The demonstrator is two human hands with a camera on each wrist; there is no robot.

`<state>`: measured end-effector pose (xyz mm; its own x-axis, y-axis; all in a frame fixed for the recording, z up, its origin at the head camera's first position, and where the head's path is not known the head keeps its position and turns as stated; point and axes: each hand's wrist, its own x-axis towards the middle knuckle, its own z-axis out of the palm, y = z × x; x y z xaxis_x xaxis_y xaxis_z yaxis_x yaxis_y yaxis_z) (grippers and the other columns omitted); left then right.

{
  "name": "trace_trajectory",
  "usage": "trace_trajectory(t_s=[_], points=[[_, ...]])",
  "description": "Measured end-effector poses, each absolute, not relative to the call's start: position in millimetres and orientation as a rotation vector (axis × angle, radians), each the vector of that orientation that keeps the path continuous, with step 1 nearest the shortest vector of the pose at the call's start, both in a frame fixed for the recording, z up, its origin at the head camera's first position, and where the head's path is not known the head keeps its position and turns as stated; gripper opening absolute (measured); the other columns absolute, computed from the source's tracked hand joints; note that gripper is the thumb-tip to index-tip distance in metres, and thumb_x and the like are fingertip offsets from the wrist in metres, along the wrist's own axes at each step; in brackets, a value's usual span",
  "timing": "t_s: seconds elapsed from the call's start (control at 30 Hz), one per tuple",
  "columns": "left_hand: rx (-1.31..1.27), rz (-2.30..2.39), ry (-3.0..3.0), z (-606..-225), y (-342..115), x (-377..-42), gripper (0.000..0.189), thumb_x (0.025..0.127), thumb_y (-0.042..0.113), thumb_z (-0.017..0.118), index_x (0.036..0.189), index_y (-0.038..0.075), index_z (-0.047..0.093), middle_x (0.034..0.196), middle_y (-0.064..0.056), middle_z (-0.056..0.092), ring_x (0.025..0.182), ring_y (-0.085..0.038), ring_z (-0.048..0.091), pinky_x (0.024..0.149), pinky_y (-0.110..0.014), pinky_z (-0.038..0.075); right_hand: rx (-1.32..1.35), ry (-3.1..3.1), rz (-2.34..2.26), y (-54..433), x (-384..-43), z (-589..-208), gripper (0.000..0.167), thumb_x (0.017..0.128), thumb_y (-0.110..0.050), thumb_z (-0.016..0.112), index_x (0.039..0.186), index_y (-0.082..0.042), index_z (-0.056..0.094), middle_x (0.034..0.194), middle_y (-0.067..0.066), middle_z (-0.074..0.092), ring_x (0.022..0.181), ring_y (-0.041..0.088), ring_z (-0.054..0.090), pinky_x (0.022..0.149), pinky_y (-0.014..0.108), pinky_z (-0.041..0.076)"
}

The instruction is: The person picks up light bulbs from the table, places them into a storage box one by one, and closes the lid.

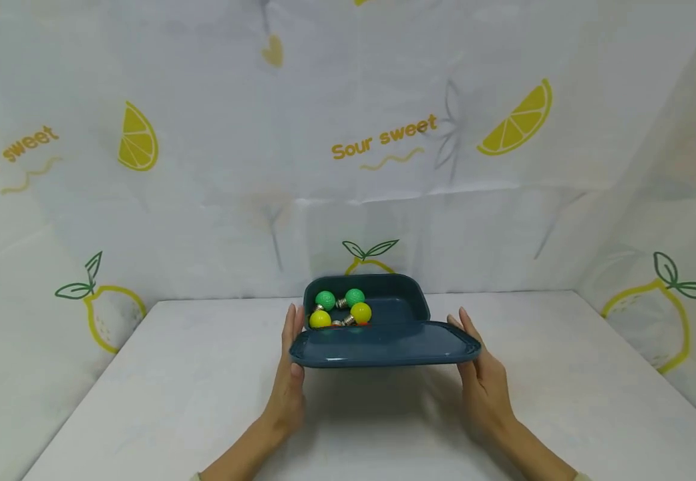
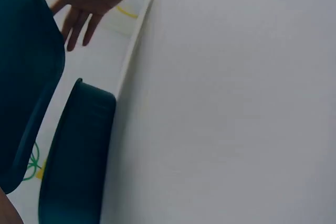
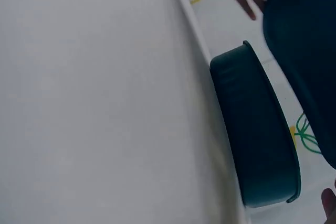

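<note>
A dark teal lid (image 1: 386,346) is held level above the table, its near edge towards me. My left hand (image 1: 286,394) holds its left end, and my right hand (image 1: 487,394) holds the right end, thumbs near the front edge. Behind and below it sits a matching open box (image 1: 401,308). Inside, on the left side, lie small bulbs with metal screw bases, among them a green bulb (image 1: 355,296) and a yellow bulb (image 1: 361,312). The lid covers the box's near side from the head view. Both wrist views show the lid (image 2: 26,72) apart from the box (image 3: 257,135).
The box stands on a white table (image 1: 204,394), close to its back edge. Behind rises a white sheet (image 1: 234,133) printed with lemons and lettering, which also hangs along both sides.
</note>
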<state>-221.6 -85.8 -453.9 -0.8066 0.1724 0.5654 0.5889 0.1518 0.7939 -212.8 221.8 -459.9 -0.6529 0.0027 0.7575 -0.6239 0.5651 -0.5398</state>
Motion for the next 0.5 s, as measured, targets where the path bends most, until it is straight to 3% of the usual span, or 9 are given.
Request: trace_trajectory(t_s=[0.07,0.13,0.23,0.33,0.5], points=[[-0.747,-1.671,-2.045,-447.1,-82.3,-228.8,0.080,0.101,0.069,0.011,0.164,0.022,-0.007,0.173,-0.002,0.005,0.159,-0.034,0.009,0.116,-0.076,0.016,0.512,-1.993,1.104,216.5,-219.7,-453.9,0.056,0.105,0.001,0.040,0.159,-0.006,0.029,0.152,0.008,0.053,0.119,-0.012,0.054,0.075,0.008,0.036],[-0.765,-1.656,-1.978,-439.2,-78.1,-238.3,0.083,0.100,0.072,0.010,0.164,0.022,-0.007,0.173,-0.006,0.006,0.160,-0.031,0.009,0.116,-0.077,0.015,0.540,-1.915,1.130,210.6,-228.1,-447.2,0.056,0.106,0.001,0.038,0.160,-0.003,0.024,0.154,0.012,0.049,0.122,-0.009,0.055,0.073,0.012,0.035],[-0.786,-1.651,-1.841,-424.3,-70.8,-255.7,0.087,0.098,0.075,0.010,0.164,0.021,-0.007,0.172,-0.011,0.008,0.160,-0.031,0.008,0.117,-0.077,0.011,0.560,-1.809,1.192,200.2,-241.7,-434.6,0.056,0.107,-0.001,0.038,0.160,-0.002,0.020,0.161,0.016,0.039,0.139,0.005,0.050,0.092,0.005,0.040],[-0.759,-1.668,-1.718,-408.0,-61.8,-273.9,0.094,0.095,0.080,0.013,0.164,0.019,-0.005,0.172,-0.008,0.011,0.160,-0.030,0.008,0.120,-0.075,0.008,0.565,-1.688,1.247,187.1,-256.2,-417.9,0.058,0.107,-0.004,0.040,0.160,0.002,0.016,0.167,0.017,0.025,0.153,0.020,0.035,0.119,0.018,0.033],[-0.666,-1.711,-1.559,-384.7,-48.0,-296.6,0.099,0.092,0.083,0.018,0.164,0.017,0.002,0.171,-0.005,0.017,0.160,-0.025,0.013,0.125,-0.066,0.005,0.545,-1.453,1.384,165.0,-278.0,-385.9,0.074,0.108,-0.025,0.048,0.160,0.005,0.005,0.170,0.017,0.015,0.154,0.031,0.030,0.127,0.039,0.028]])
